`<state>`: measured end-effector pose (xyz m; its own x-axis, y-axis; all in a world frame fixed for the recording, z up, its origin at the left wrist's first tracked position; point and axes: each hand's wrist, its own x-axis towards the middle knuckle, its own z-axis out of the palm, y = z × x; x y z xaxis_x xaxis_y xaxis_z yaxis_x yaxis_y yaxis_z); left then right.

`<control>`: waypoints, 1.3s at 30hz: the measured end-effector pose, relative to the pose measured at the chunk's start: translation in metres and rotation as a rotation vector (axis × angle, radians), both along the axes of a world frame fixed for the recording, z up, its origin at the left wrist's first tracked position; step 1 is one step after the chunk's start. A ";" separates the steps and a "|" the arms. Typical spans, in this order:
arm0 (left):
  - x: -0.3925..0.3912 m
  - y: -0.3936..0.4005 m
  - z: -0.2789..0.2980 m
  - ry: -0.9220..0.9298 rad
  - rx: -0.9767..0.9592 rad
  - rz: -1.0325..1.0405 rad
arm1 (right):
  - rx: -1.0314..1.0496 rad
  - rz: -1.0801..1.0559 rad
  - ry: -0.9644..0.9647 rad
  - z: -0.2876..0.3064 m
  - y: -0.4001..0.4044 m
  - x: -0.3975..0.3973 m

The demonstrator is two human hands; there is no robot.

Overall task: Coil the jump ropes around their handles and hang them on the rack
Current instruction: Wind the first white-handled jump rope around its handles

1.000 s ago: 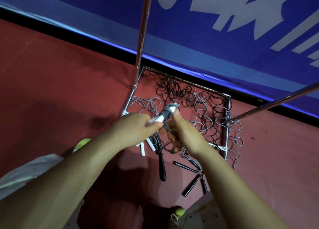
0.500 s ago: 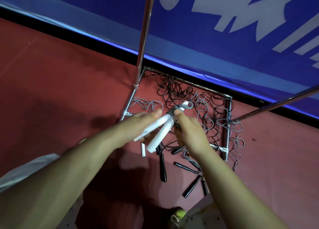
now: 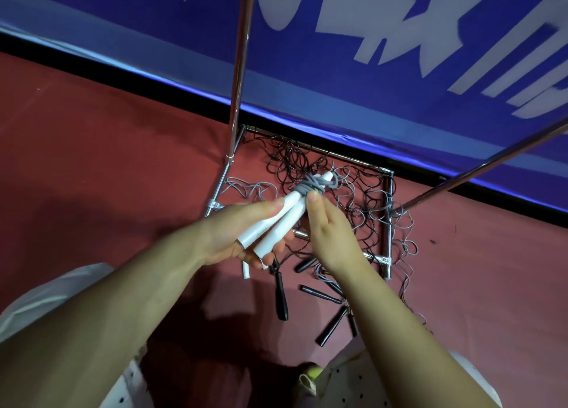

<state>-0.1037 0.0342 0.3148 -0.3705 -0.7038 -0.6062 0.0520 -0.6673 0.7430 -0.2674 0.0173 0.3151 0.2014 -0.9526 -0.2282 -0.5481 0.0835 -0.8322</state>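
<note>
Head view: rack uprights cut off at top edge; right hand fingertips hidden behind bundle, grip unclear. Rack base at 12 o'clock holds tangled loose ropes. White handles — frame centre, side by side, grey cord coiled round upper ends — cradled in left hand, fingers curled underneath.

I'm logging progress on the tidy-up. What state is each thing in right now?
white handles: paired, held in the left hand
grey rope: coiled round the handles' top ends
right hand: fingertips at the coil
black jump ropes: loose, tangled on the floor
black handles: lying scattered on the floor
rack: no rope seen hanging on it
</note>
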 end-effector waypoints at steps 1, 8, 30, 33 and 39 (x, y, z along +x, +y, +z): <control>-0.006 0.002 0.002 -0.042 -0.042 -0.038 | -0.004 -0.010 0.044 0.002 0.003 -0.002; -0.049 0.024 -0.001 -0.200 -0.080 0.008 | 0.149 -0.144 0.184 0.007 0.024 -0.033; -0.027 0.000 -0.045 -0.633 -0.544 -0.043 | 0.291 -0.262 -0.129 -0.023 0.002 -0.031; -0.026 0.000 -0.041 -0.609 -0.517 -0.092 | 0.215 -0.221 -0.194 -0.022 0.001 -0.028; -0.019 0.006 -0.025 0.084 0.070 -0.078 | 0.170 -0.139 -0.395 -0.024 0.007 -0.030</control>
